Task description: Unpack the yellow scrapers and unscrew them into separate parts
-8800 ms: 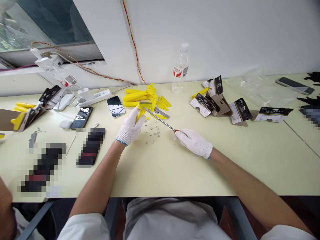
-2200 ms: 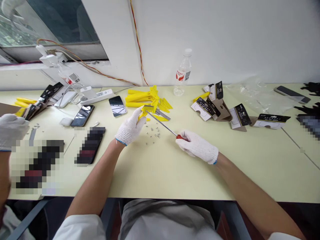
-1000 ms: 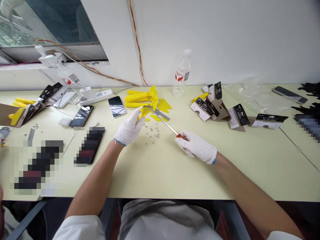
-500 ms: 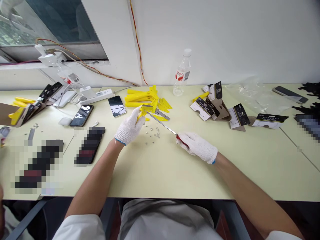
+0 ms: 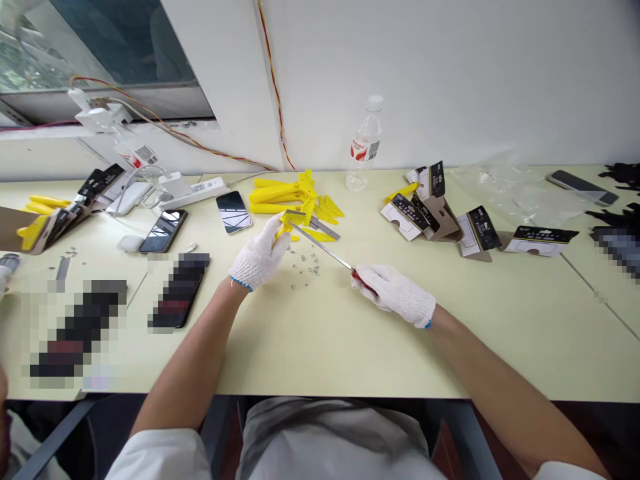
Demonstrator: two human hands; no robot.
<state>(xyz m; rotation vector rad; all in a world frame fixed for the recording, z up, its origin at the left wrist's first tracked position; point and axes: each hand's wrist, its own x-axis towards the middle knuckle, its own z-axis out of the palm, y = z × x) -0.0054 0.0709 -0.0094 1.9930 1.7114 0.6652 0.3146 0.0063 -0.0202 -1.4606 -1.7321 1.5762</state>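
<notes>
In a white knit glove, my left hand (image 5: 259,257) grips a yellow scraper (image 5: 285,223) with a grey metal blade at its head; the palm hides most of its handle. My right hand (image 5: 395,293), also gloved, is wrapped round the red handle of a long screwdriver (image 5: 325,249). The screwdriver's tip meets the scraper's head; how it seats there is too small to tell. Several small screws (image 5: 302,257) lie scattered on the table below. Just behind are a stack of yellow handles (image 5: 275,192), loose yellow pieces (image 5: 330,208) and flat metal blades (image 5: 325,228).
A water bottle (image 5: 364,150) stands near the wall. Black-and-white card packages (image 5: 440,213) and a clear plastic bag (image 5: 515,190) lie right. Phones (image 5: 234,213), a power strip (image 5: 195,193) and more packaging (image 5: 85,200) are left. Part of another person shows at the left edge.
Both hands stay almost in place, with the screwdriver still against the scraper's head. At the far left, another person's hand has shifted slightly.
</notes>
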